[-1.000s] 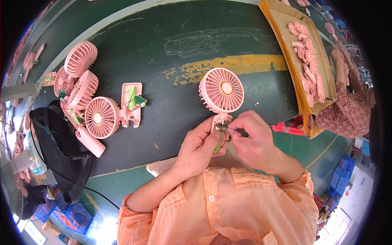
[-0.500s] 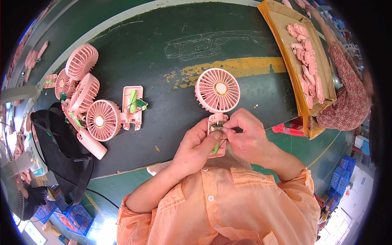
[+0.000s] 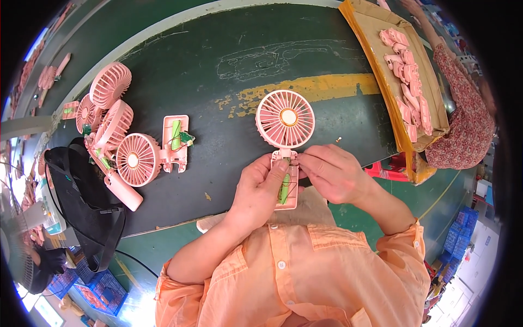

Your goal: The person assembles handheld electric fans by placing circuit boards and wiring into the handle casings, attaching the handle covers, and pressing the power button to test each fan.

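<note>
Clamping its fingers on the open handle (image 3: 293,195) of a pink fan (image 3: 285,119), the left hand (image 3: 254,189) has a green battery (image 3: 284,191) beside its thumb. The right hand (image 3: 333,173) bunches its fingers at the handle's right, their grip unclear. Well left of the fingers lies a second fan (image 3: 135,159).

Factory workshop: green workbench (image 3: 218,136), parts box (image 3: 373,68), seemingly blue crates (image 3: 457,234).

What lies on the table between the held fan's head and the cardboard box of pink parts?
The head view shows a worn yellow stripe and, lower down, a tiny piece too small to identify.
</note>
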The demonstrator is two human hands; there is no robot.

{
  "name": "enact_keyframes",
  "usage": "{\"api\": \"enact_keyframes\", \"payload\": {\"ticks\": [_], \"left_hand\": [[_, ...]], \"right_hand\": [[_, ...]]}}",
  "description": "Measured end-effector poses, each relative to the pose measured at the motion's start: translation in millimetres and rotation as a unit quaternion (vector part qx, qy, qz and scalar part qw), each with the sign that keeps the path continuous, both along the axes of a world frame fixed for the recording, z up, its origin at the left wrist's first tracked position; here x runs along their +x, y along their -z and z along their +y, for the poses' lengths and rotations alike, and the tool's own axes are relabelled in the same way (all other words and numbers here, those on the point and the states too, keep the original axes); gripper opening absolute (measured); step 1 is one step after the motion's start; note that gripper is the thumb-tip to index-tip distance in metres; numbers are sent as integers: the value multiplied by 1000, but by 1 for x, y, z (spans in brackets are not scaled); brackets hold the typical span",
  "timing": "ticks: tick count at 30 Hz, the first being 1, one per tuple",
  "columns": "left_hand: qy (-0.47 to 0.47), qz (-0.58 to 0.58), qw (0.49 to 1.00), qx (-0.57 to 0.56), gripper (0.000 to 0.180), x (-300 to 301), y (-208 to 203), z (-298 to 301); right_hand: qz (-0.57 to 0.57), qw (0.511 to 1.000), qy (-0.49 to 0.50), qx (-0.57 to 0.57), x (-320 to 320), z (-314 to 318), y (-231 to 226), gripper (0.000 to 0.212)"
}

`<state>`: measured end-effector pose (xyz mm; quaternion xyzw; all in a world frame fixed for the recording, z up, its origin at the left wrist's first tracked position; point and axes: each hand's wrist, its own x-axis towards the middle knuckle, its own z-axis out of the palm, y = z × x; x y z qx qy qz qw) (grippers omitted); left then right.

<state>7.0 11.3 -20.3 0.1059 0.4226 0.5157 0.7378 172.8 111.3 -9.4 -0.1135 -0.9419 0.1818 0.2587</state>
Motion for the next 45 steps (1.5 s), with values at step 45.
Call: {"api": "enact_keyframes", "payload": {"ticks": [45], "left_hand": [[-100,19,994,-24,31,3,-5,13]], "right_hand": [[-193,880,401,168,133,128,-52,9]]}}
